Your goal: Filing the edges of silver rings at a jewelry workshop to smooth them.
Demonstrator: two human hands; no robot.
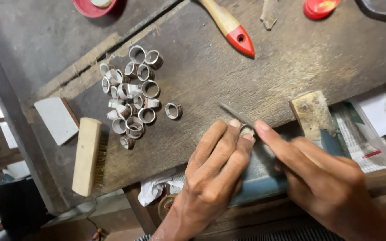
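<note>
Pinching a metal ring (246, 130); thin file (235, 115) across it.

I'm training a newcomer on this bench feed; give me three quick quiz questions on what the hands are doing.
1. True or false: the left hand pinches a small ring at the bench edge.
2. What does the right hand press against that ring? A) thin file B) wooden brush C) red lid
3. Where does the pile of rings lie relative to the hands: farther left or farther right?

Key
1. True.
2. A: the thin file runs under the right forefinger.
3. Farther left, just right of the wooden brush.
</note>
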